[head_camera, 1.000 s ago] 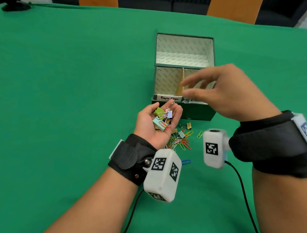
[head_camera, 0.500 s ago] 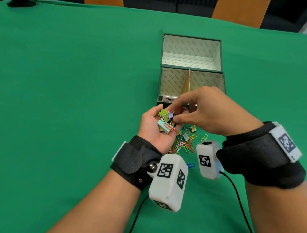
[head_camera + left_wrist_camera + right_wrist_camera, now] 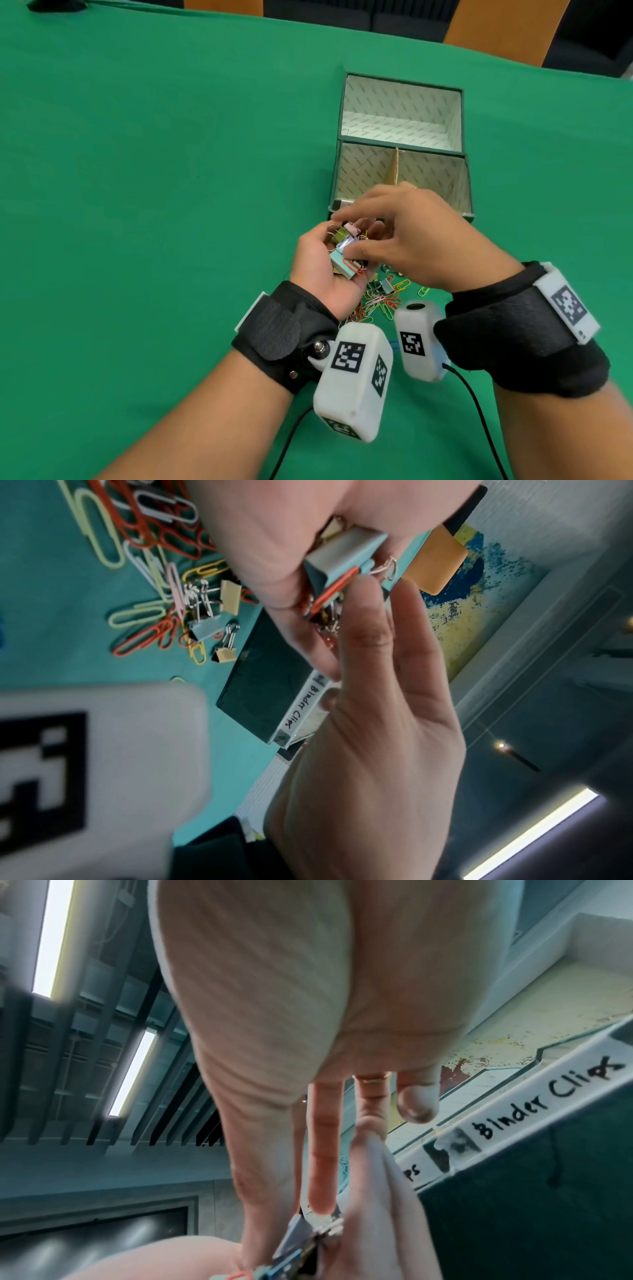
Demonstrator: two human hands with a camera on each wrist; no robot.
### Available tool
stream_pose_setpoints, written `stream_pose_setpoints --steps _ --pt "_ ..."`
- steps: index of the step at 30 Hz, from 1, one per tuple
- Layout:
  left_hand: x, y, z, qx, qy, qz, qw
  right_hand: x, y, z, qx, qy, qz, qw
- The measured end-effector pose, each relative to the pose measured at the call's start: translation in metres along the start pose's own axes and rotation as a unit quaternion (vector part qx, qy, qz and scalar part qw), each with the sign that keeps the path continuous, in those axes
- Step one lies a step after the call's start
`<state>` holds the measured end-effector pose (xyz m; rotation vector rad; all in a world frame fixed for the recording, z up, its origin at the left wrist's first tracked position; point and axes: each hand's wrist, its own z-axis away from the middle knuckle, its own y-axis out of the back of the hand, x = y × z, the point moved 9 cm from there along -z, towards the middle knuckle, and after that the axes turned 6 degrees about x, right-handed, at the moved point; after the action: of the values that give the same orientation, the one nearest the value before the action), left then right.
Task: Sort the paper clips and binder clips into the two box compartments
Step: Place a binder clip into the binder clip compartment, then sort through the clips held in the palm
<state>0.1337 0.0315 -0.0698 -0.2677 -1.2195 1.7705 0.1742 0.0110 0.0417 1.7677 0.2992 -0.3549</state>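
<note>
My right hand (image 3: 411, 236) has come back from the green divided box (image 3: 469, 192) and pinches into the mixed coloured clips (image 3: 346, 246) cupped in my left hand (image 3: 318, 263); another pick begins.

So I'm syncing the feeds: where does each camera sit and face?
Head: on the head, looking down at left hand, right hand, box; both forearms show.
Left wrist: along the left palm, at binder clips; both hands show.
Right wrist: under the right hand, facing upward.
Both wrist views share the Binder Clips label.
</note>
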Motion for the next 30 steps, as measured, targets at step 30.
stream_pose_setpoints --steps 30 --pt "0.0 -0.001 0.003 0.005 0.019 0.039 0.999 0.042 0.064 0.01 0.152 -0.101 -0.06 0.981"
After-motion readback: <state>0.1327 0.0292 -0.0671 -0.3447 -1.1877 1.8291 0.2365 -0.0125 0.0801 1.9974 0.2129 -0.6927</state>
